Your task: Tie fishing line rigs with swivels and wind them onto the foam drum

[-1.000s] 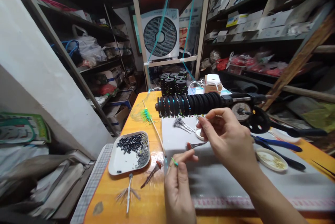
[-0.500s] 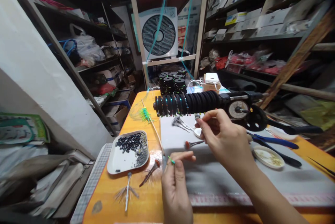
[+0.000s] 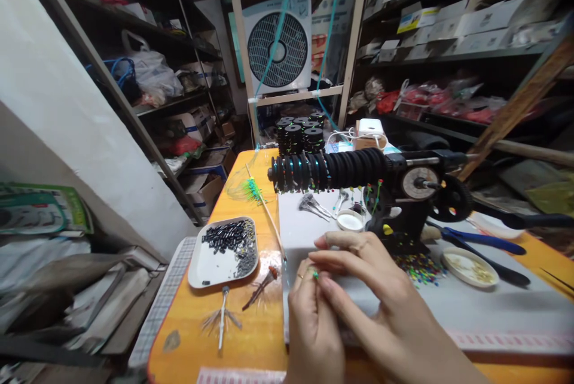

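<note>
A tiny green bead-like piece [image 3: 315,274] shows between the fingertips of my left hand [image 3: 314,324], which is closed on it. My right hand [image 3: 381,288] reaches across from the right. Its thumb and forefinger close in at the green piece, and whatever they pinch is too small to make out. Just beyond the hands is a small white dish [image 3: 350,221]. Above it extends a black ribbed roller [image 3: 332,170] with coloured beaded strands wound on it, part of a hand-cranked device [image 3: 421,183]. Loose coloured beads [image 3: 421,269] lie by its base.
On the left, a white tray [image 3: 204,270] holds black tubes and small grey bits. A stick with green bristly pieces [image 3: 264,204] lies beside the white board [image 3: 296,210]. Brush-like bundles [image 3: 222,318], blue-handled pliers [image 3: 484,240] and an oval dish [image 3: 470,267] are around. Black spools [image 3: 300,133] stand behind.
My right hand has come down and left from near the roller to meet my left hand at the green piece. The view has shifted slightly.
</note>
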`<state>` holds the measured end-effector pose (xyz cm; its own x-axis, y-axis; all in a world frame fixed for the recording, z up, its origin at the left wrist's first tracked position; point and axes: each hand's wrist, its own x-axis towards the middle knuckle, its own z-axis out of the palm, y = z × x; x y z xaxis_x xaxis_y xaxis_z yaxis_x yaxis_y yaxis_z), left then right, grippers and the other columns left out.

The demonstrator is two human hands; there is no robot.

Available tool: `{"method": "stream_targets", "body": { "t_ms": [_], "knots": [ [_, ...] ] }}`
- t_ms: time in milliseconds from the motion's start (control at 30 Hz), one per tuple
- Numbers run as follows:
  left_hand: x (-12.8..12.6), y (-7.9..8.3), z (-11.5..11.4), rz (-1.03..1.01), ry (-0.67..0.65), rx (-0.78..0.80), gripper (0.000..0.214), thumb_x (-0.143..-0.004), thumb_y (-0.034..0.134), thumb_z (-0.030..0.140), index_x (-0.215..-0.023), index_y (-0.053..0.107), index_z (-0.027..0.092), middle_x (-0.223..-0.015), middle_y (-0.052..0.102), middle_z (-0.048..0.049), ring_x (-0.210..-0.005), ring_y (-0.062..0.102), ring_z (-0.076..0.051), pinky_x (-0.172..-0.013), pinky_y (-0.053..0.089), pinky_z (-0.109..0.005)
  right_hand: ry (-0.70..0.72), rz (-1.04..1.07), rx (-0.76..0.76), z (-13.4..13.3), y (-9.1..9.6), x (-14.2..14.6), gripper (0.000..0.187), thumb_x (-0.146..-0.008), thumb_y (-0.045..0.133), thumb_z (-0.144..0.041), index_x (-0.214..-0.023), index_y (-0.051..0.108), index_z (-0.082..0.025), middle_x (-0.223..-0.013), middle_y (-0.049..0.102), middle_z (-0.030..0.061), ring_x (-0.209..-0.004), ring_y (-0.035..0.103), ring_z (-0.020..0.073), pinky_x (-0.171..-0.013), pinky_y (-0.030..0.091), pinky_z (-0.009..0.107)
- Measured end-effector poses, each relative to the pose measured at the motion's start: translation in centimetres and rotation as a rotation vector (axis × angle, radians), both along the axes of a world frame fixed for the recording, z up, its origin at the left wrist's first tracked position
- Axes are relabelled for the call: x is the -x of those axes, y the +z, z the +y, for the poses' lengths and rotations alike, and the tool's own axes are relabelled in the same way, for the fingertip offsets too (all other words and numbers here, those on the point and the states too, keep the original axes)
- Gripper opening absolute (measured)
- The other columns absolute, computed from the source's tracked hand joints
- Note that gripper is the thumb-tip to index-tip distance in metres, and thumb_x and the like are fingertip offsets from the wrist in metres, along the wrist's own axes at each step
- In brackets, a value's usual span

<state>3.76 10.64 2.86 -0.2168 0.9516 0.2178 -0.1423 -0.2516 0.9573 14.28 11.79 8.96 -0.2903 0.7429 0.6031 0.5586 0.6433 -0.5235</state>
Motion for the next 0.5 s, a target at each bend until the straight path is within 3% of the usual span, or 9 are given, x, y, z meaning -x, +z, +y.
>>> {"method": "stream_targets", "body": {
  "t_ms": [167,300,500],
  "knots": [
    [-0.3,0.7,0.1,-0.004,-0.005,-0.077,0.029,-0.098,0.051,0.039,-0.109,0.071,0.021,-0.115,0.069,-0.0115,-0.112,0.063,-0.026,-0.102,0.046,-0.036,0.027,0.103,0.008,0.7,0.2,0.2,0.014,-0.094,0.055,-0.018,-0.095,0.066,-0.028,-0.104,0.069,0.0021,-0.104,0.062,0.0179,-0.086,0.053,0.031],
    [0.1,1.2,0.1,0.003,0.117,-0.070,0.024,-0.095,0.056,0.032,-0.116,0.065,0.024,-0.119,0.066,-0.0081,-0.116,0.060,-0.023,-0.102,0.043,-0.033,-0.113,0.240,0.072,1.8,0.6,-0.7,0.008,-0.093,0.060,-0.026,-0.095,0.068,-0.027,-0.091,0.074,0.0000,-0.081,0.070,0.0156,-0.072,0.055,0.027],
    [0.6,1.1,0.2,0.013,0.078,-0.087,0.019,-0.096,0.050,0.025,-0.109,0.064,0.022,-0.112,0.065,-0.0060,-0.112,0.059,-0.021,-0.100,0.043,-0.031,-0.195,0.370,0.114,4.2,1.1,-1.0,0.015,-0.092,0.063,-0.037,-0.092,0.057,-0.023,-0.077,0.073,0.0004,-0.061,0.070,0.0139,-0.052,0.055,0.022]
  ]
}}
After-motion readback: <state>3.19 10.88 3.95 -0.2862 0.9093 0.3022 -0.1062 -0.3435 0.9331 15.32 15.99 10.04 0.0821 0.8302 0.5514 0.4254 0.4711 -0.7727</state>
